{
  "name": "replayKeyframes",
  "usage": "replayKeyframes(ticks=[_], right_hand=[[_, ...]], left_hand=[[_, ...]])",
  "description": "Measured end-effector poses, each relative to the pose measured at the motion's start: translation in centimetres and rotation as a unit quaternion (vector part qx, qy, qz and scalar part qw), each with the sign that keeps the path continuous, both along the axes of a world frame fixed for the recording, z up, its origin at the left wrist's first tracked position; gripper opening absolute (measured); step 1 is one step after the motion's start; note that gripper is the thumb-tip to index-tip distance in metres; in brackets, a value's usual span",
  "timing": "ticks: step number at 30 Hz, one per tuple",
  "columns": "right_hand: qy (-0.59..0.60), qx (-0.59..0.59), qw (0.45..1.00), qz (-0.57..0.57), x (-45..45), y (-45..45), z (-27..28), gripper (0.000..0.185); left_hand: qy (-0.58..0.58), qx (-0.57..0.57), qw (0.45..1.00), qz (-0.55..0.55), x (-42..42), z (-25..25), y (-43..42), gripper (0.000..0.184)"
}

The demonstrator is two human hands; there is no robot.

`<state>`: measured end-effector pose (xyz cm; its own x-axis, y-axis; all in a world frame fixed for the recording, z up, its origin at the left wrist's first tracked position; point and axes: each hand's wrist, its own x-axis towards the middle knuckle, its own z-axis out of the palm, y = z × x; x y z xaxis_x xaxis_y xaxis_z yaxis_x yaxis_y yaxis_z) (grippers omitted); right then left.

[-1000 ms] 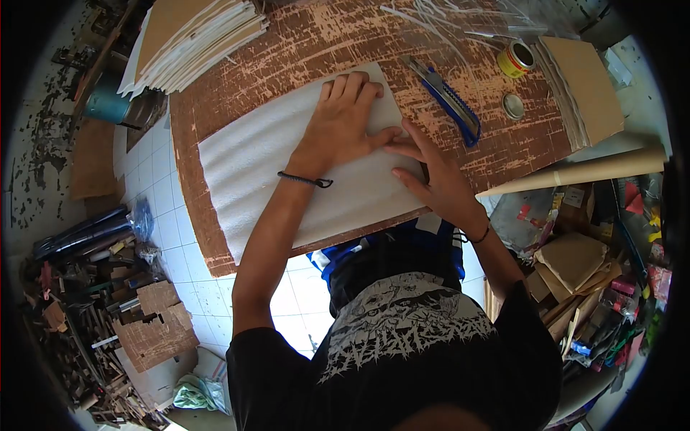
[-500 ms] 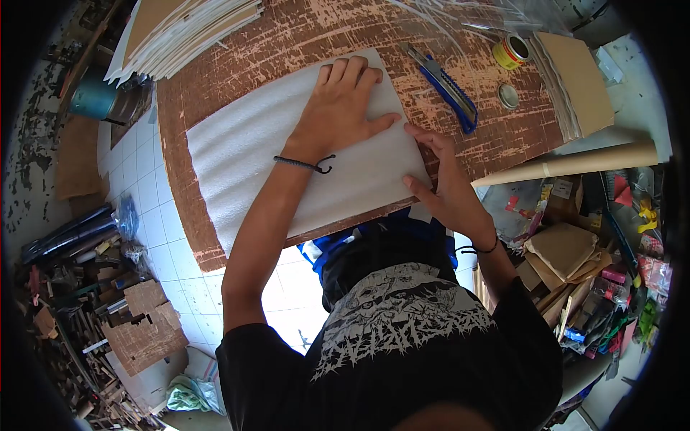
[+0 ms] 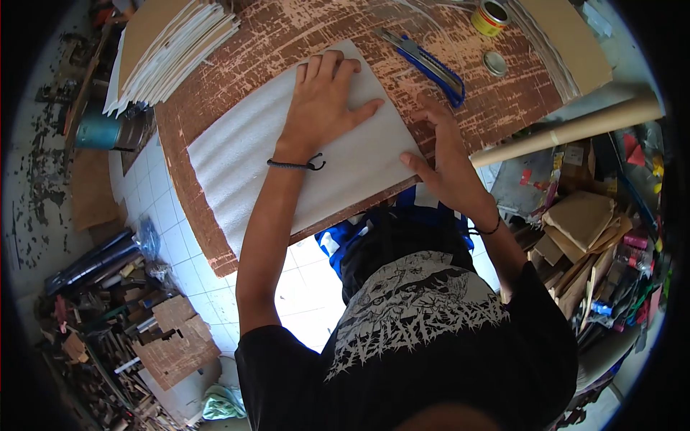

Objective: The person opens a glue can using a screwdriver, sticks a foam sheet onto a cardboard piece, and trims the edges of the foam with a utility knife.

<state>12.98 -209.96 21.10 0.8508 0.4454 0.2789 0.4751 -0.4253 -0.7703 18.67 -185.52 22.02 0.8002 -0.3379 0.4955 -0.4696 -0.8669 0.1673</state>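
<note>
A white foam sheet [image 3: 244, 154] lies on the scratched brown work table, its near edge by the table's front edge. My left hand [image 3: 321, 108] rests palm down on the sheet's upper part, fingers bent a little and thumb out to the side. At the sheet's right edge is my right hand [image 3: 449, 158], thumb and fingers apart. Its thumb tip is at the sheet's corner, and its forefinger is just off the edge over the table. Beyond that hand lies a blue utility knife [image 3: 431, 70] with its blade showing.
A stack of white-edged sheets [image 3: 180, 54] is at the back left. An open tin [image 3: 491, 18] and its round lid [image 3: 495, 63] stand back right, near cardboard pieces [image 3: 568, 43]. A cardboard tube [image 3: 575, 131] lies right. Scrap piles flank the table.
The view has turned slightly, shifting the table contents. My right forefinger has moved a little away from the sheet's edge. My left hand stays flat on the foam.
</note>
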Motion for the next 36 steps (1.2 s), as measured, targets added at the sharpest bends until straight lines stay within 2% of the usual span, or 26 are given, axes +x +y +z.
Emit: replayKeyframes(ticks=[2, 5, 8, 11, 15, 18, 23, 27, 30, 33, 36], right_hand=[[-0.048, 0.002, 0.999, -0.02, -0.3, -0.4, -0.4, 0.062], [-0.025, -0.073, 0.993, -0.085, -1.4, -0.7, 0.1, 0.055], [-0.11, -0.062, 0.985, -0.119, -2.1, -0.6, -0.7, 0.048], [-0.133, 0.038, 0.986, -0.092, -2.2, -0.8, -2.1, 0.039], [-0.151, 0.071, 0.984, -0.067, -2.0, -1.4, -4.3, 0.029], [-0.174, 0.072, 0.98, -0.059, -1.8, -1.4, -5.1, 0.025], [-0.174, 0.064, 0.982, -0.025, -1.5, -2.1, -5.7, 0.028], [-0.201, 0.107, 0.974, 0.002, -0.8, -2.6, -6.2, 0.038], [-0.189, 0.121, 0.974, 0.022, -0.9, -3.1, -6.5, 0.044], [-0.173, 0.105, 0.978, 0.053, -0.7, -3.4, -6.3, 0.045], [-0.194, 0.087, 0.975, 0.056, -0.6, -3.6, -6.1, 0.045]], left_hand=[[0.032, 0.007, 0.999, 0.008, -0.3, 0.2, -0.2, 0.055], [0.045, 0.012, 0.999, -0.003, -0.6, 0.9, -0.4, 0.049], [0.032, 0.015, 0.999, -0.022, -0.3, 1.0, -0.3, 0.042], [0.015, 0.01, 0.999, -0.034, -0.4, 0.7, -0.5, 0.034], [-0.009, 0.018, 0.996, -0.084, -0.5, 1.3, -0.7, 0.025], [0.065, 0.032, 0.993, -0.095, -0.8, 1.3, -0.7, 0.02], [0.072, 0.014, 0.997, -0.01, -4.6, 1.8, -3.4, 0.027], [0.14, -0.038, 0.989, 0.02, -10.0, 2.3, -6.2, 0.037], [0.147, -0.043, 0.985, 0.075, -12.0, 0.9, -7.8, 0.045], [0.193, -0.077, 0.975, 0.083, -12.3, 1.5, -8.1, 0.052], [0.171, -0.064, 0.981, 0.073, -12.5, 0.9, -7.7, 0.056]])
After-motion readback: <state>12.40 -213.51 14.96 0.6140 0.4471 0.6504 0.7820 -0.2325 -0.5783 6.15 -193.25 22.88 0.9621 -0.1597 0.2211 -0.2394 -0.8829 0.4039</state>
